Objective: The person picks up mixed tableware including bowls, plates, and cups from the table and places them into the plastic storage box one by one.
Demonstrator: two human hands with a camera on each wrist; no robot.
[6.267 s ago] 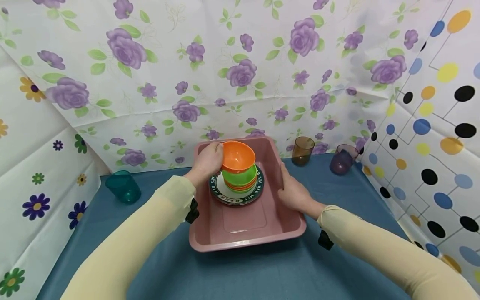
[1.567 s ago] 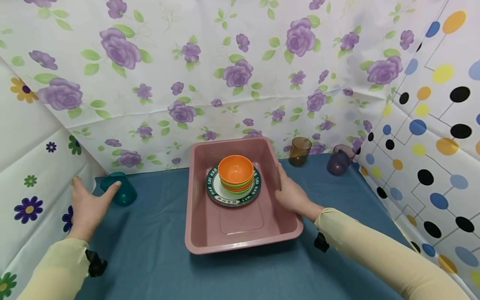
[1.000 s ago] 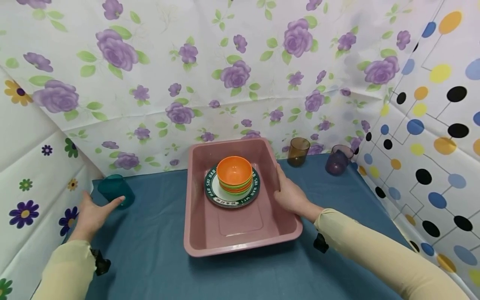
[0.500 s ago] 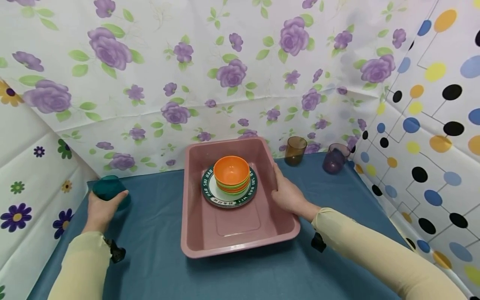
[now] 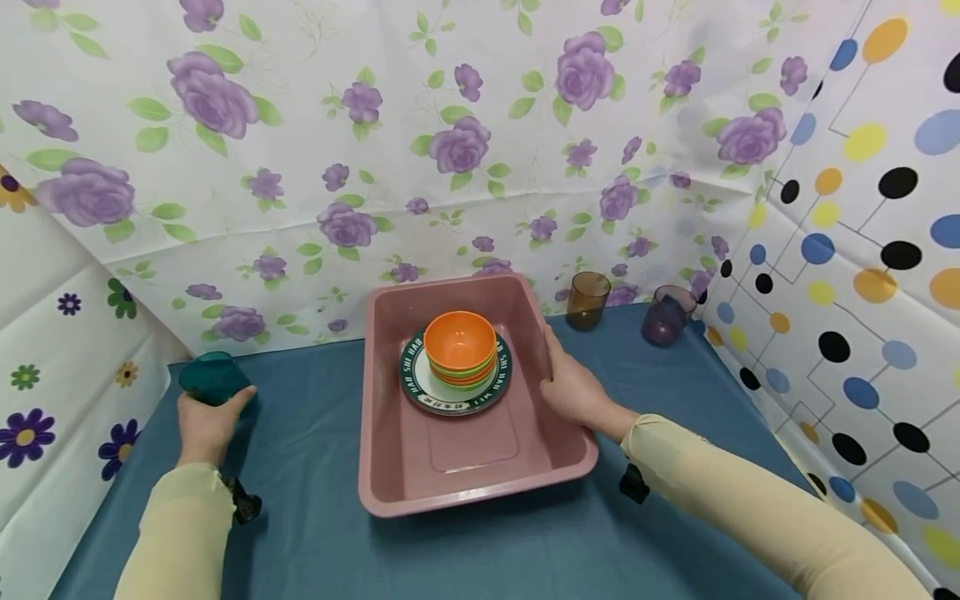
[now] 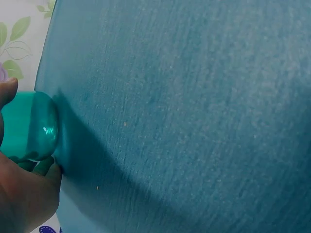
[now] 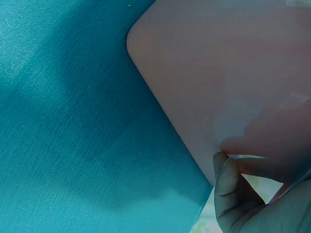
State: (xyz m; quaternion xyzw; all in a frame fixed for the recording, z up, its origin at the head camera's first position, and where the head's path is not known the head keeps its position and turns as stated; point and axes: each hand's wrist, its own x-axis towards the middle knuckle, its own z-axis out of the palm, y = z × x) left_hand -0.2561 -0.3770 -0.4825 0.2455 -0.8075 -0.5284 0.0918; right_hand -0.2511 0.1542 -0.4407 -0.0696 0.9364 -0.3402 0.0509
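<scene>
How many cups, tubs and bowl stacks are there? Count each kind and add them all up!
Cups: 3 (see-through teal cup, see-through amber cup, see-through purple cup)
Tubs: 1 (rectangular pink tub)
Bowl stacks: 1 (round orange-and-green bowl stack)
Total: 5

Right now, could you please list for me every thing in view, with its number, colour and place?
Table: one, blue, lower head view
Sheets: three, white with printed flowers or dots, back and both sides
Tub: one, pink, middle of table
Plate: at least one, white with dark green rim, inside tub
Bowls: stack, exact count unclear, orange and green, on plate
Teal cup: one, teal, far left
Brown cup: one, brown, far right of tub
Purple cup: one, purple, right of brown cup
Sleeves: two, cream, both arms
Left hand: one, bare, gripping teal cup
Right hand: one, bare, gripping tub's right side
</scene>
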